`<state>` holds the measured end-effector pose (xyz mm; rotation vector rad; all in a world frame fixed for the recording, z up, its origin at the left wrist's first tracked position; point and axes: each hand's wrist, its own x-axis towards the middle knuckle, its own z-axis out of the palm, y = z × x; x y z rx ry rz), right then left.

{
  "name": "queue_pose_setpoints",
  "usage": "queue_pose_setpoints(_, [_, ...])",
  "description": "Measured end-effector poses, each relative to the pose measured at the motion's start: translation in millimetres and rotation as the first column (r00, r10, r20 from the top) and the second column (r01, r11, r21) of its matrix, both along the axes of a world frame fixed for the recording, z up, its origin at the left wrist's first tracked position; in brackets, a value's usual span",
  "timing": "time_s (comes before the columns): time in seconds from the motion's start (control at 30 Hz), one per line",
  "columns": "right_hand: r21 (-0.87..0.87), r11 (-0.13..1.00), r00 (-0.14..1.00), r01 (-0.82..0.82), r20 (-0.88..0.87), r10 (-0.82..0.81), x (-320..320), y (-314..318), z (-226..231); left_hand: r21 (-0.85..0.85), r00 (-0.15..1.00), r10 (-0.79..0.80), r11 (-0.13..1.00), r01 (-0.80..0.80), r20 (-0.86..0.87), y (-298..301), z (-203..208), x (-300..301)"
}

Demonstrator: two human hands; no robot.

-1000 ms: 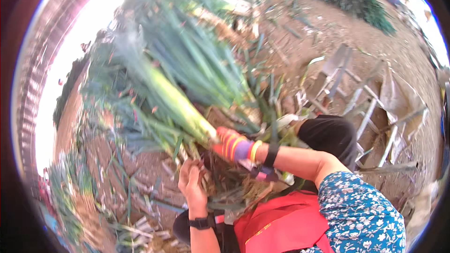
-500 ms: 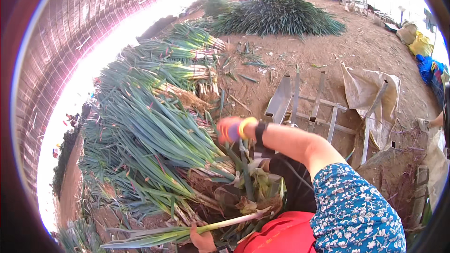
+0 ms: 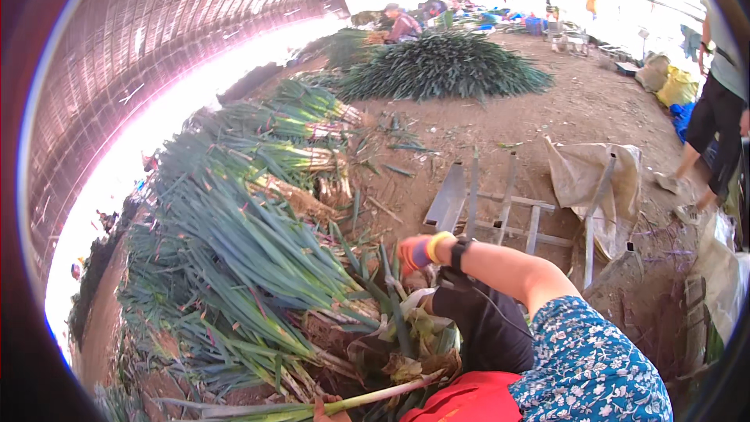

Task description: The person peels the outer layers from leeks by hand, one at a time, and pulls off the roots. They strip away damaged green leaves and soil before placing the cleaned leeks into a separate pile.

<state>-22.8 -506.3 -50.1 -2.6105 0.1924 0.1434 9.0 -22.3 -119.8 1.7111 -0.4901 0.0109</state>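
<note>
At the lower edge, my left hand (image 3: 331, 413) is closed round a long leek (image 3: 387, 393), its pale root end pointing right and its green leaves stretching left. My right hand (image 3: 412, 255), with yellow and purple bands and a black strap at the wrist, hovers over peeled leaves and loose leek trimmings (image 3: 402, 320) beside my dark-trousered knee. Its fingers are blurred and partly hidden, so what they hold is not visible. Left of both hands lies a large heap of leeks (image 3: 258, 227), root ends toward me.
Beyond the heap, bundled leeks (image 3: 445, 66) stand on the dirt floor near a crouching person (image 3: 402, 25). A metal frame (image 3: 508, 211) and a beige sack (image 3: 590, 180) lie to the right. Another person (image 3: 715, 109) stands at the far right, near a yellow sack (image 3: 678, 86).
The view has shifted, and the standing person at the right has come further into it. My right hand has moved slightly right and down; my left hand still grips the leek.
</note>
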Motion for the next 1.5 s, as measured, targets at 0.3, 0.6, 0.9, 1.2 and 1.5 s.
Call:
queue_pose_setpoints(0.3, [-0.285,0.954,0.955,0.095,0.296,-0.007,64.9,-1.9,186.8,-0.334,0.975,-0.023,0.941,-0.055,-0.223,17.1,-29.0,9.8])
queue_pose_setpoints(0.6, [-0.236,0.96,0.984,-0.152,-0.131,0.124,34.4,28.7,63.2,0.158,0.962,0.085,0.979,-0.129,0.26,19.3,19.1,-17.9])
queue_pose_setpoints(0.9, [-0.504,0.841,0.962,0.198,0.265,-0.067,68.0,-3.3,254.1,-0.699,0.717,-0.279,0.599,-0.39,-0.639,7.4,8.9,-2.2])
queue_pose_setpoints(1.2, [-0.074,0.99,0.975,0.117,0.196,-0.101,70.3,60.0,79.6,-0.749,0.742,-0.34,0.583,-0.315,-0.578,13.3,24.5,-6.8])
queue_pose_setpoints(1.5, [-0.241,0.955,0.883,0.175,0.468,-0.044,151.7,22.1,175.4,-0.748,0.743,-0.334,0.579,-0.324,-0.58,21.1,47.3,4.9])
